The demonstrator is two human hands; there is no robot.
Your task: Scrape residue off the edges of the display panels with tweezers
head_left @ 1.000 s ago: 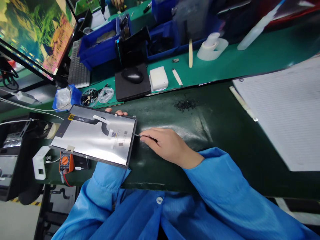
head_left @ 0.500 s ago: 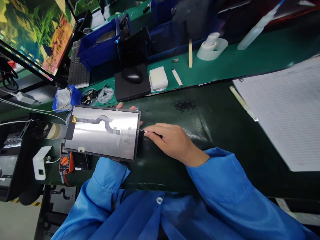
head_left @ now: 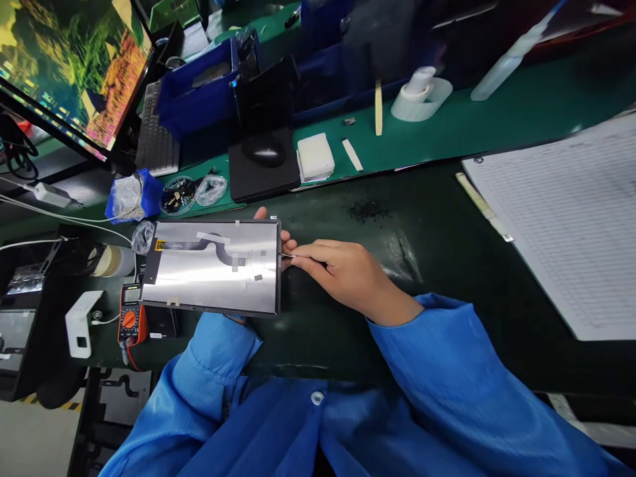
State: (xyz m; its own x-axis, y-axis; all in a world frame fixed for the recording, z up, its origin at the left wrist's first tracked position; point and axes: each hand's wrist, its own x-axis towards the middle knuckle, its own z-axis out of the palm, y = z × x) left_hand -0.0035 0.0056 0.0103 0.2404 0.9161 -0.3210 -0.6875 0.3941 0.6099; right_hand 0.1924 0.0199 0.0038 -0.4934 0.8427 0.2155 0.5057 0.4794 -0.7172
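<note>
Panel (head_left: 213, 271) now level, tool (head_left: 287, 256) at edge; plastic (head_left: 124, 195) in blue bin (head_left: 152, 191)

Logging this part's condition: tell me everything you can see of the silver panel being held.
The silver panel is a flat rectangle, matte metallic back, dark edge, held nearly level over the dark green bench. A black flex cable snakes across its upper half, beside pale tape tabs. The left hand supports it from beneath, fingertips showing at the far edge. The right hand holds a thin metal tool to its right edge.
</note>
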